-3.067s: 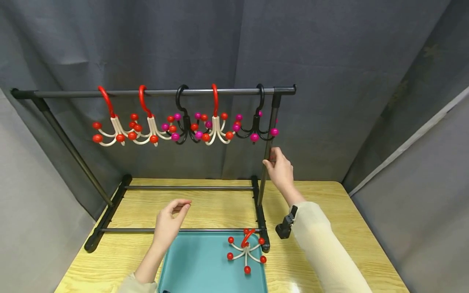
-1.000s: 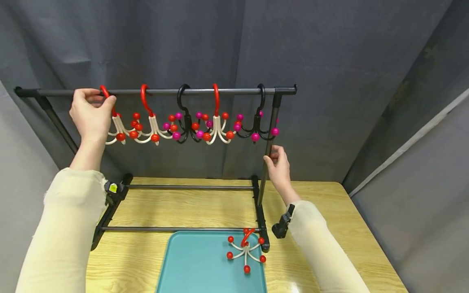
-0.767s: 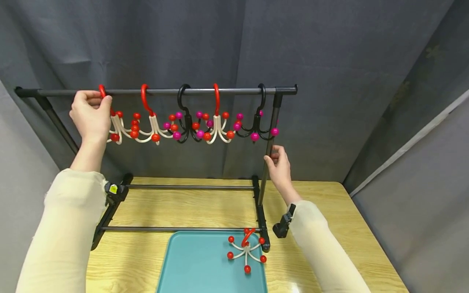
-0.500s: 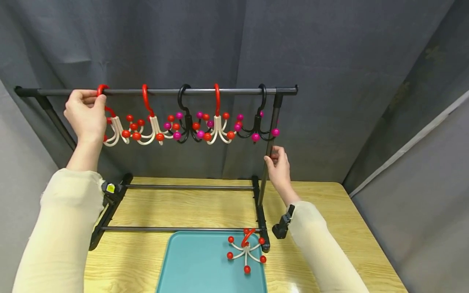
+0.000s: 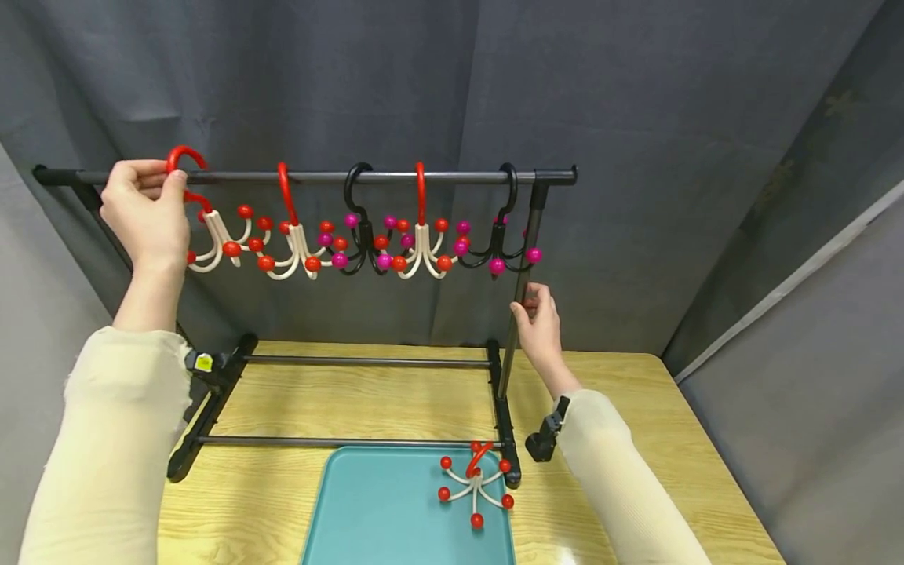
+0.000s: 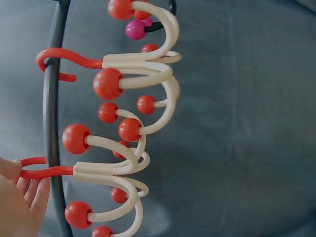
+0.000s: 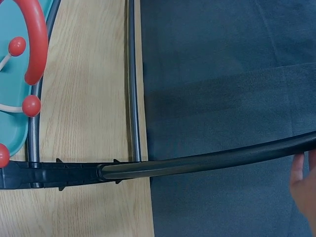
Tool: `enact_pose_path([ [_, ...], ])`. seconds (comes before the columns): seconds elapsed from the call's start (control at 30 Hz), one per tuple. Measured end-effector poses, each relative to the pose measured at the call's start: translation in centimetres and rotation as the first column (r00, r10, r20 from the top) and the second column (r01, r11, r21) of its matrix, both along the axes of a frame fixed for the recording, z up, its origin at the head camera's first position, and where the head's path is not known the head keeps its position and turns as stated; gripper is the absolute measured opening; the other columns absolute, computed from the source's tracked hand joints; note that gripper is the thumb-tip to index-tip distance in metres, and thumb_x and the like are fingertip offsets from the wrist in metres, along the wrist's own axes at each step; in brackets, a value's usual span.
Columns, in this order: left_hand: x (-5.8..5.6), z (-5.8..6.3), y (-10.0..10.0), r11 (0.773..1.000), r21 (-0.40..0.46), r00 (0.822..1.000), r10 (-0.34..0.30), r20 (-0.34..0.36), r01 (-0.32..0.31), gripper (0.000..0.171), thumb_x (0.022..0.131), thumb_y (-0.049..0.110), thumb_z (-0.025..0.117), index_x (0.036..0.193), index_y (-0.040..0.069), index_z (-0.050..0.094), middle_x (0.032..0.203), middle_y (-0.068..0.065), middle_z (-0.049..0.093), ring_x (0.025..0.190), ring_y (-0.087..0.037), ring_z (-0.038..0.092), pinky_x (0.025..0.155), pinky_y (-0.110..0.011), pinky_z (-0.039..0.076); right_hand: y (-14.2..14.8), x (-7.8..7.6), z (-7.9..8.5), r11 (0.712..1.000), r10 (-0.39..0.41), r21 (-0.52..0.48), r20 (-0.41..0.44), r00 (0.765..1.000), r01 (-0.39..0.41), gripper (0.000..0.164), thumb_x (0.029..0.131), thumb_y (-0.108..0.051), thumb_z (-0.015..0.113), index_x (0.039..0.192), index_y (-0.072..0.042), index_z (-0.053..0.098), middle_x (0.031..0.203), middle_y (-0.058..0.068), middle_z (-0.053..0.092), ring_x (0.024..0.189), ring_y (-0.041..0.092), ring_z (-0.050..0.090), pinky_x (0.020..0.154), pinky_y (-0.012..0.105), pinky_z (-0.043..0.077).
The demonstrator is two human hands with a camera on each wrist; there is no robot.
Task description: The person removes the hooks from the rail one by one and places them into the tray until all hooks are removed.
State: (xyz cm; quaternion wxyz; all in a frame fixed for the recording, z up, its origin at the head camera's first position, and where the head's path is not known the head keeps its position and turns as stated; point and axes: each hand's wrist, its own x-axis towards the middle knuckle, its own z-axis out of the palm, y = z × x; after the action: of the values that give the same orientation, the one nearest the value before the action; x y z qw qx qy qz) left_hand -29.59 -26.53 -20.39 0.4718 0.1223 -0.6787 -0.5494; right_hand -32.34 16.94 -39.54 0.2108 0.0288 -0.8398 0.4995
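Note:
My left hand (image 5: pixel 144 216) pinches the red hook (image 6: pixel 47 172) of the leftmost octopus-shaped hanger (image 5: pixel 217 229), which has white arms tipped with red balls. That hook is raised on the black rail (image 5: pixel 325 177), its curve well above the bar and its free tip at the bar's top. The hanger tilts to the right. My right hand (image 5: pixel 540 326) holds the right upright post (image 7: pixel 222 160) of the garment rack, thumb in front. Along the rail hang a red-and-white hanger (image 5: pixel 297 243), a black hanger with pink balls (image 5: pixel 364 235), another red-and-white one (image 5: pixel 421 239) and another black one (image 5: pixel 497 239).
Below the rack a teal tray (image 5: pixel 381 502) lies on the wooden table (image 5: pixel 607 439). A red-and-white hanger (image 5: pixel 475 482) rests at the tray's right side, near the rack's black foot (image 5: pixel 510 451). Grey curtains (image 5: pixel 636 157) stand behind and at both sides.
My left hand has come up from over the table to the leftmost hanger, taken its red hook, and lifted it leftward. The right hand stays at the post.

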Motion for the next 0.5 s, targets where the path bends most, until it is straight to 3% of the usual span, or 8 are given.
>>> enact_pose_path([
  [0.3, 1.7, 0.8, -0.7, 0.988, 0.136, 0.990, -0.058, -0.125, 0.075, 0.012, 0.079, 0.004, 0.066, 0.088, 0.012, 0.067, 0.076, 0.006, 0.061, 0.065, -0.002, 0.057, 0.063, -0.009, 0.048, 0.1, 0.0, -0.1, 1.000, -0.006, 0.000, 0.003, 1.000, 0.006, 0.036, 0.091, -0.017, 0.053, 0.123, -0.008, 0.039, 0.112, 0.017, 0.046, 0.102, 0.028, 0.050, 0.084, 0.041, 0.045],
  [0.5, 3.1, 0.6, -0.7, 0.991, 0.119, 0.989, -0.038, -0.141, 0.055, 0.014, 0.080, 0.007, 0.066, 0.094, 0.011, 0.066, 0.082, 0.005, 0.061, 0.069, -0.002, 0.057, 0.069, -0.011, 0.049, 0.0, -0.1, -0.2, 1.000, -0.013, 0.000, -0.008, 1.000, 0.013, 0.036, 0.091, -0.017, 0.054, 0.123, -0.008, 0.039, 0.112, 0.017, 0.047, 0.101, 0.028, 0.051, 0.082, 0.042, 0.045],
])
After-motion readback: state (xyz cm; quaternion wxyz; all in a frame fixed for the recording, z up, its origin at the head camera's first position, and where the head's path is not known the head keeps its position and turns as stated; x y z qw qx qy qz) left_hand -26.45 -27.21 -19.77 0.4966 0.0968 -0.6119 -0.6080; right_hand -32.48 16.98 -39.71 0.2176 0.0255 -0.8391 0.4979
